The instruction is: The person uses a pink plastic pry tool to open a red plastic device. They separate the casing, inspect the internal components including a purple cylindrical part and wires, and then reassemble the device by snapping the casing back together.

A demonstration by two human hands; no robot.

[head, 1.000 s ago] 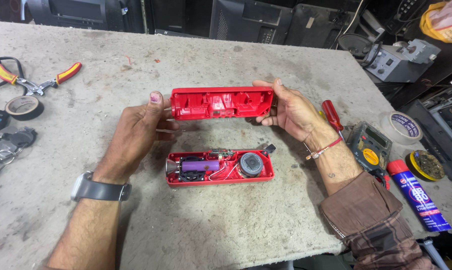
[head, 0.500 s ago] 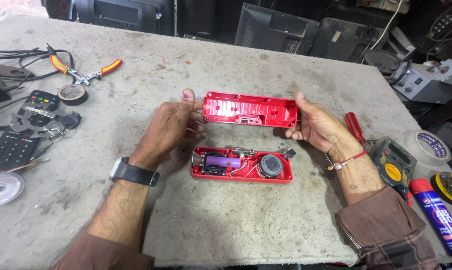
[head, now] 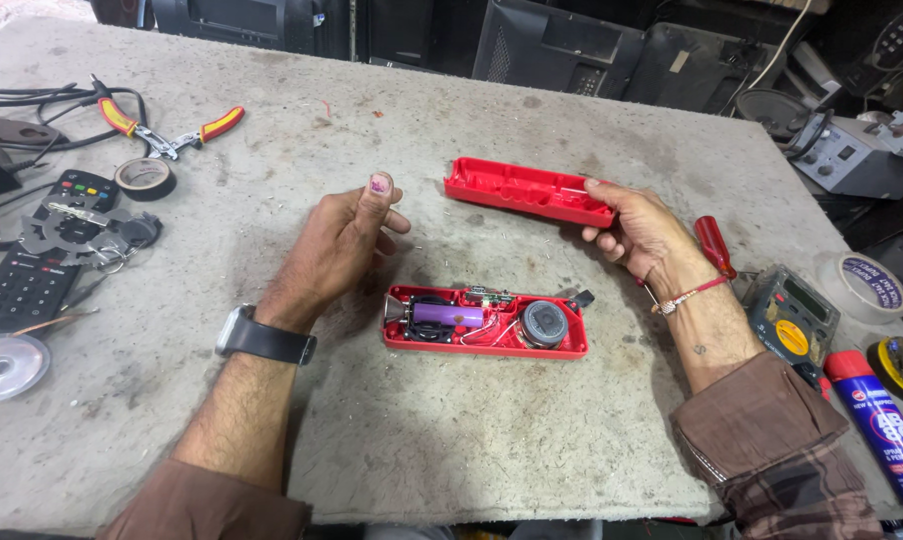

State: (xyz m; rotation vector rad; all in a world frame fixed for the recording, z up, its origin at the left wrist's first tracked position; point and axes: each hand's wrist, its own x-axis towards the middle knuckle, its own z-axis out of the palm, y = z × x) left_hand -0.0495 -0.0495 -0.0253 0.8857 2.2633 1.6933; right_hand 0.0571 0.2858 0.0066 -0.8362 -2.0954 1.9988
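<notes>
My right hand (head: 640, 228) holds the empty red plastic cover shell (head: 528, 190) at its right end; the fingers pinch its edge, thumb on top, and the shell lies with its hollow side up on the grey concrete table (head: 452, 430). The landmark is the open red plastic case half (head: 485, 321) with a purple battery, thin wires and a round grey speaker inside. The cover shell lies beyond this case half, apart from it. My left hand (head: 344, 245) is left of the case half and just beyond it, holding nothing, fingers curled loosely together and thumb up. To the right of the case half, behind my right wrist, lies a red-handled screwdriver (head: 714, 246).
</notes>
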